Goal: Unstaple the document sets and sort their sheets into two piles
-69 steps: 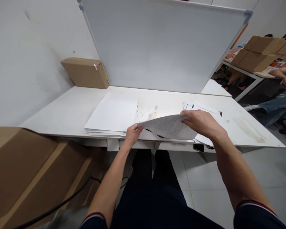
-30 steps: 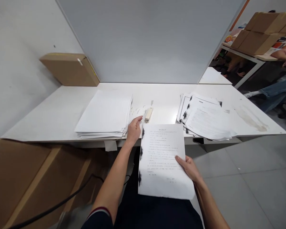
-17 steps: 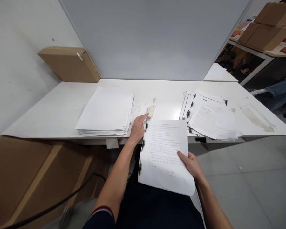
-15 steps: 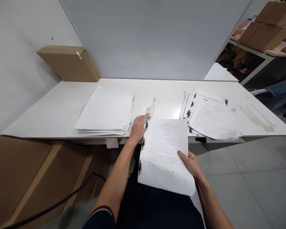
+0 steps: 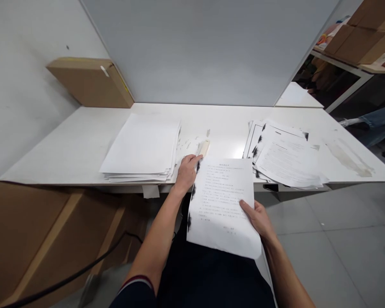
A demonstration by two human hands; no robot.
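A printed sheet of paper [image 5: 223,205] with black ragged marks down its left edge hangs tilted past the table's front edge. My right hand [image 5: 259,216] grips its right side, thumb on top and the other fingers behind. Another white sheet shows partly beneath at the lower right. At the sheet's upper left corner, my left hand [image 5: 186,173] is closed, one finger reaching to the corner. That fingertip meets the near end of a small cream block-like object [image 5: 204,148] on the table; whether it presses on the object is unclear.
A stack of white paper [image 5: 143,147] lies left on the white table [image 5: 218,115]. Loose printed sheets [image 5: 285,156] overlap at the right. A cardboard box [image 5: 86,83] leans at the back left; a grey panel [image 5: 205,51] stands behind. Part of a person's leg [image 5: 377,124] shows far right.
The printed sheet and both hands have barely shifted. My left finger is slightly more bent at the corner. The view has tilted a little.
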